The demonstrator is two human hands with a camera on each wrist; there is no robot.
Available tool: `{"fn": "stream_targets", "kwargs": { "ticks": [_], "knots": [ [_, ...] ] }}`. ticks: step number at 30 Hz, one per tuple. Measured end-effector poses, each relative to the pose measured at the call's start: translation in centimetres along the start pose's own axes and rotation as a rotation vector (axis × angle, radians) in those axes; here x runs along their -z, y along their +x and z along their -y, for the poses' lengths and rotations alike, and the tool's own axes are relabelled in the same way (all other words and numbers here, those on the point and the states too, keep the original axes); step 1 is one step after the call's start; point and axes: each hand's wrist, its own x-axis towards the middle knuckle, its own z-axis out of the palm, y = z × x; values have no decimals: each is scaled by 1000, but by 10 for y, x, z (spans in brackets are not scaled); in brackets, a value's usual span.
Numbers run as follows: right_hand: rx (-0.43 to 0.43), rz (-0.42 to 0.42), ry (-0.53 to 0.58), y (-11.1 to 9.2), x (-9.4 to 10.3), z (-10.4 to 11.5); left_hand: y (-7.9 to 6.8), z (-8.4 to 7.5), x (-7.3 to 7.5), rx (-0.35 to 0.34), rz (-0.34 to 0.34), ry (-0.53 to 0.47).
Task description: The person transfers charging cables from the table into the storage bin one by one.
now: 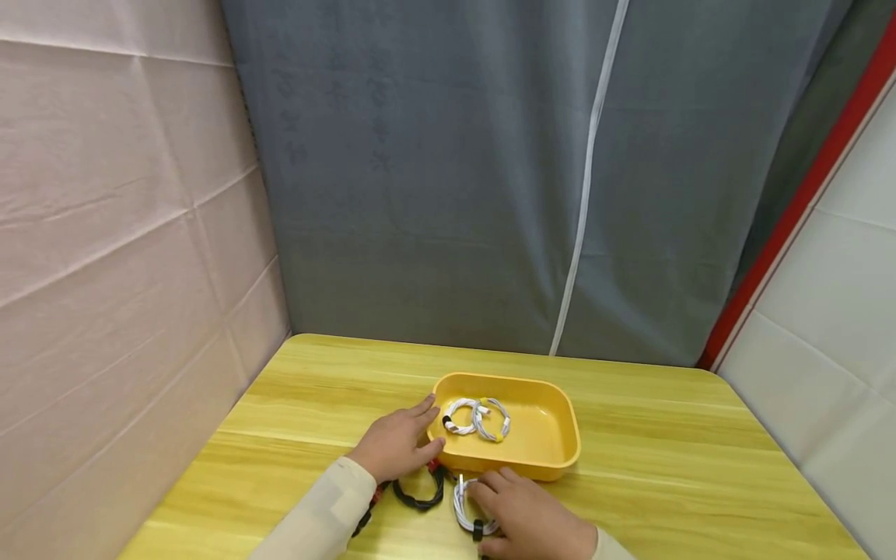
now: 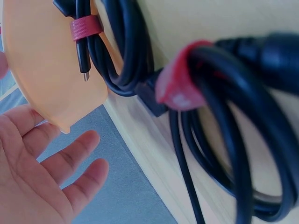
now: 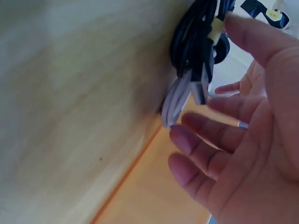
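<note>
A yellow plastic bin (image 1: 560, 455) stands on the table with two coiled white cables (image 1: 460, 430) inside, at its left end. My left hand (image 1: 400, 443) rests at the bin's left rim, fingers extended. In front of the bin lies a coiled black cable (image 1: 418, 505) with a red strap; in the left wrist view, two black coils with red straps (image 2: 182, 79) are close. My right hand (image 1: 525, 509) hovers over a white coiled cable (image 1: 458, 509) with a black strap. The right wrist view shows its spread, loosely bent fingers beside a black coil with a yellow band (image 3: 216, 31).
The wood-grain table (image 1: 672, 467) extends around the bin. A grey curtain (image 1: 420, 194) hangs behind it, with pale fabric walls (image 1: 126, 233) at the left and right.
</note>
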Motion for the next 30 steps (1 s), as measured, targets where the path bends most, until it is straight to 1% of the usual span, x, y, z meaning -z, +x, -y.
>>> {"fn": "stream_targets", "kwargs": {
  "ticks": [3, 7, 10, 13, 21, 25, 30],
  "knots": [
    [-59, 18, -11, 1, -1, 2, 0, 0, 1, 0, -2, 11],
    [-158, 70, -13, 2, 0, 5, 1, 0, 3, 3, -6, 14],
    [-199, 103, -2, 3, 0, 6, 0, -1, 3, 7, -2, 8],
    [-195, 105, 3, 3, -1, 6, -1, -1, 2, 8, -2, 5],
    [-157, 71, -12, 3, -4, 3, 0, 1, 1, 9, -8, 6],
    [-170, 92, -10, 4, -5, 4, 0, 1, 0, 10, 8, 2],
    [-209, 104, 3, 7, -6, 6, 0, 0, 0, 6, 5, -4]
  ]
}}
